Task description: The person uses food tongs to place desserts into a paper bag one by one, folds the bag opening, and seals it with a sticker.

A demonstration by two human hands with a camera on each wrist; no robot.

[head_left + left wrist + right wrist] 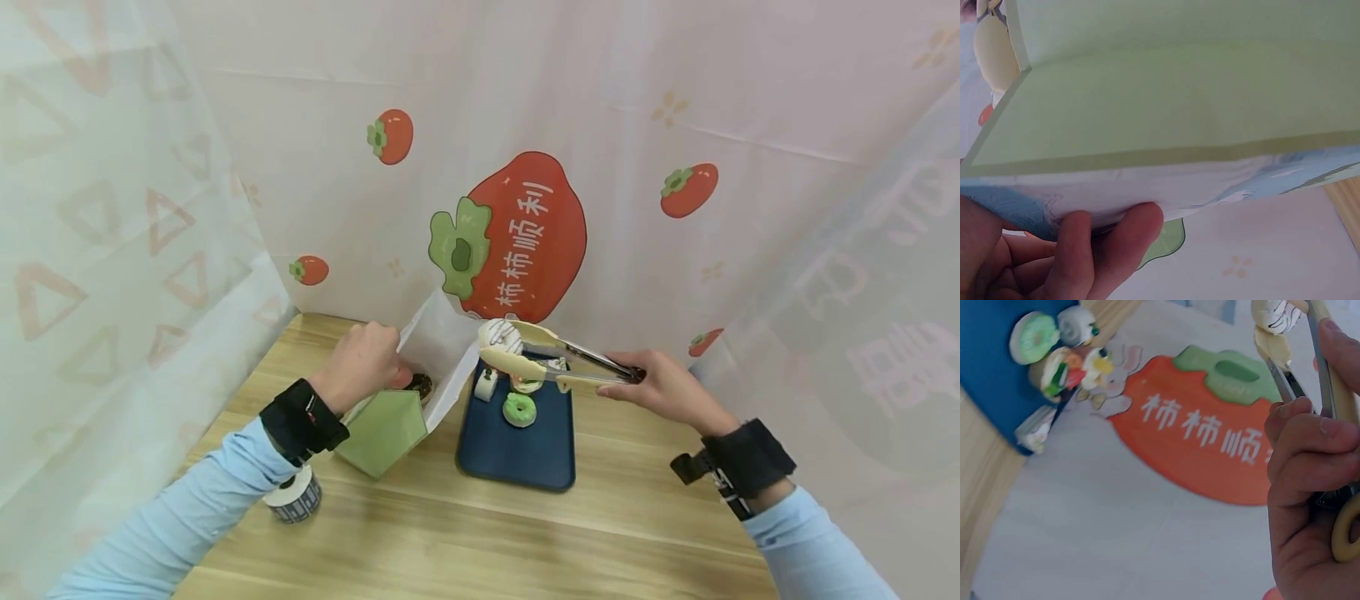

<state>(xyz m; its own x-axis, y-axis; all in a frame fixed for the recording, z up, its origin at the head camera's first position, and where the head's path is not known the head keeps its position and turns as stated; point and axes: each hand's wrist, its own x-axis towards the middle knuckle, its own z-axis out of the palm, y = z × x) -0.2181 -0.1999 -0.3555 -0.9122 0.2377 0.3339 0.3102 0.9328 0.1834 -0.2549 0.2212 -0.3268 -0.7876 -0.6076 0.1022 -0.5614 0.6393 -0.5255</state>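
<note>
My left hand (360, 363) grips the side of an opened green paper bag (381, 435) with a white inside. In the left wrist view, its curled fingers (1138, 231) press against the bag's side. A dark doughnut (423, 385) shows inside the bag. My right hand (666, 388) holds metal tongs (596, 357) with cream-coloured tips. Between those tips is a white doughnut with dark stripes (498, 334), raised over the tray's far left corner beside the bag's mouth. The right wrist view shows the fingers wrapped round the tong arms.
A dark blue tray (517, 463) lies right of the bag. On it are a green doughnut (519, 409), a small white cake (486, 384) and other pastries near the far end. A roll of labels (297, 497) stands at the front left. Printed curtains surround the wooden table (420, 533).
</note>
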